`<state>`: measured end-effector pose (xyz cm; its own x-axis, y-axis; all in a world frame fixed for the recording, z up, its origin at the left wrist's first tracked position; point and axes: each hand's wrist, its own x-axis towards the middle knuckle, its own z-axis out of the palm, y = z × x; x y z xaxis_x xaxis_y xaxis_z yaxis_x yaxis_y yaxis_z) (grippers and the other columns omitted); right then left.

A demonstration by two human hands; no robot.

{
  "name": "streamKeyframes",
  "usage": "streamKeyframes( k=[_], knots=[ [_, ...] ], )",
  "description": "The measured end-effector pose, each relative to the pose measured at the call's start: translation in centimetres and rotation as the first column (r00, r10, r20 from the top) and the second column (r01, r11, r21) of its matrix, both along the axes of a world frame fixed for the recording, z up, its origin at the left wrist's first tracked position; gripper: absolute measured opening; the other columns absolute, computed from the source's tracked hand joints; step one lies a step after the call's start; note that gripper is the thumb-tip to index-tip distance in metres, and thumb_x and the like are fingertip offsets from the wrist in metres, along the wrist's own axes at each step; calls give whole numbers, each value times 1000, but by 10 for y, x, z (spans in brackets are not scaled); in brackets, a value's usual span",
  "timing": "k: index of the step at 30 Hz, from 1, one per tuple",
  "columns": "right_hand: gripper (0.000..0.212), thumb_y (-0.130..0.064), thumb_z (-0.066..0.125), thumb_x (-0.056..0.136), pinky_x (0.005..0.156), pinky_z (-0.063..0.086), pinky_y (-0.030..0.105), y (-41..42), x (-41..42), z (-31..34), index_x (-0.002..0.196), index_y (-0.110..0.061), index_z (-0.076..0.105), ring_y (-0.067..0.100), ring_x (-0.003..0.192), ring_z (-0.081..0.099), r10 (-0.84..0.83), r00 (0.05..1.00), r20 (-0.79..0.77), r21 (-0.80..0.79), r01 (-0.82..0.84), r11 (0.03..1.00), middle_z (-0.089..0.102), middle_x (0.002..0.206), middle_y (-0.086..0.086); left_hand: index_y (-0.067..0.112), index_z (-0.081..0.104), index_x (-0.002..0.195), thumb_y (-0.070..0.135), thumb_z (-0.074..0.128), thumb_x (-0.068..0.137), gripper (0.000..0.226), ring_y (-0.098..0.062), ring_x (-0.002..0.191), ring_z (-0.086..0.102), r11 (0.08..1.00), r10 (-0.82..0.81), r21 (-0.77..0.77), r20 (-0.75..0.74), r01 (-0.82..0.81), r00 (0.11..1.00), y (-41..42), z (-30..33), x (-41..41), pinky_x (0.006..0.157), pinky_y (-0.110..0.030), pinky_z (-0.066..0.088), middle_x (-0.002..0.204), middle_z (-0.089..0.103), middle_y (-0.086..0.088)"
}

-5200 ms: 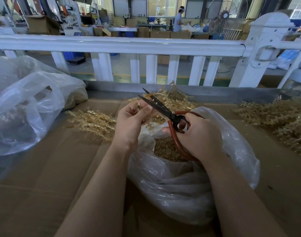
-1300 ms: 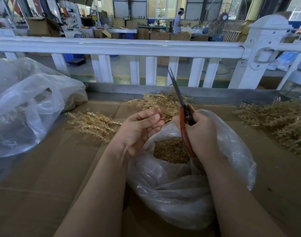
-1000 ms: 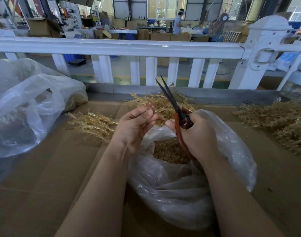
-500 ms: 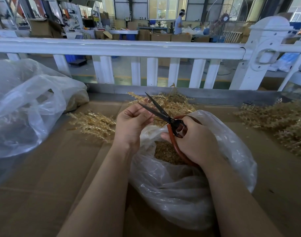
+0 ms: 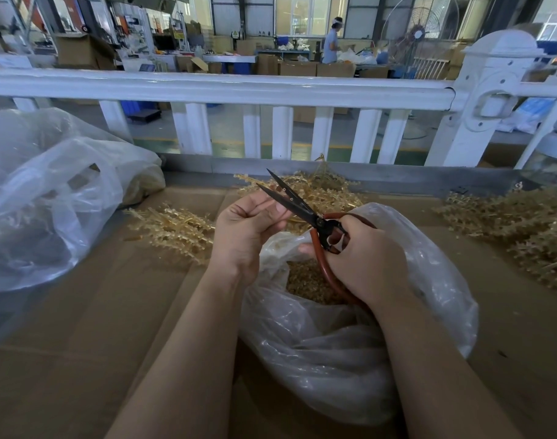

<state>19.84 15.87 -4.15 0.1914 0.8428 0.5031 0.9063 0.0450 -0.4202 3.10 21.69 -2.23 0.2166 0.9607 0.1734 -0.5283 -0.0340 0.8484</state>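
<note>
My right hand (image 5: 362, 258) grips the red handles of black-bladed scissors (image 5: 297, 208), whose blades are parted and point up and left. My left hand (image 5: 245, 231) has its fingers curled at the blades, pinching something small that I cannot make out. Both hands hover over a clear plastic bag (image 5: 350, 337) holding small golden cut pieces (image 5: 305, 280).
Piles of golden plastic sprigs lie on the cardboard-covered table (image 5: 90, 327): one on the left (image 5: 172, 228), one behind the hands (image 5: 321, 191), one on the right (image 5: 521, 223). A large clear bag (image 5: 49, 191) sits far left. A white railing (image 5: 220, 88) runs behind.
The scissors swung down from upright to point left at my left hand, and their blades parted. My left hand curled its fingers in toward the blades.
</note>
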Motion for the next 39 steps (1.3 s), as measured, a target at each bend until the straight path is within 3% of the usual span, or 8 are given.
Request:
streamKeyframes(
  k=[6,10,16,22,26,29,35,39],
  knots=[
    [83,-97,32,63,63,54,26,0,0,-2,88,-26,66,6,69,60,6,1000,15,31,-6,999,64,75,-16,4,69,98,5,71,70,28,-10,74,71,1000,-20,-4,21,20,1000,-1,0,-1,67,-16,56,82,75,-4],
    [78,-97,33,64,57,43,15,1,1,-3,84,-28,64,-1,63,53,16,1000,11,37,-16,999,58,70,-20,3,68,99,4,70,71,28,-10,73,71,1000,-27,-6,31,27,999,0,0,-2,67,-16,56,81,75,-3],
    [76,-96,36,66,56,37,9,2,2,-4,84,-28,64,-2,60,50,15,1000,13,58,-16,998,58,69,-20,4,68,96,4,70,72,25,-10,73,71,999,-33,14,37,33,999,1,0,-2,68,-17,56,80,75,-3],
    [81,-98,34,65,56,46,19,3,2,-4,80,-24,64,0,60,52,2,1000,23,69,-4,998,58,68,-19,4,69,94,5,71,71,24,-11,74,71,1000,-19,13,22,19,1000,1,0,-2,66,-17,56,82,75,-5],
    [78,-95,39,66,58,44,16,3,2,-3,85,-24,67,2,64,54,13,1000,21,70,-14,997,57,72,-21,2,69,96,7,72,70,27,-11,74,71,1000,-11,9,6,11,1000,2,1,-4,67,-17,56,82,75,-4],
    [80,-99,30,64,60,48,22,3,1,-2,86,-30,63,3,65,54,13,999,29,69,-15,997,54,73,-23,4,68,90,6,71,69,21,-11,72,71,1000,-8,30,-20,8,1000,1,1,-4,68,-18,56,78,74,-3],
    [77,-97,32,66,55,39,14,2,1,-2,84,-28,62,0,62,54,-19,999,46,64,16,998,55,70,-21,0,67,87,-5,68,77,12,-15,71,70,998,3,64,-69,1,998,2,-1,-4,66,-21,55,77,72,-8],
    [82,-100,27,66,58,49,20,2,1,-3,83,-28,63,0,61,54,-1,999,41,85,-3,996,55,69,-21,-3,66,90,-9,65,82,11,-15,70,69,996,16,87,-92,-8,996,4,-1,-6,66,-21,54,77,72,-8]
  ],
)
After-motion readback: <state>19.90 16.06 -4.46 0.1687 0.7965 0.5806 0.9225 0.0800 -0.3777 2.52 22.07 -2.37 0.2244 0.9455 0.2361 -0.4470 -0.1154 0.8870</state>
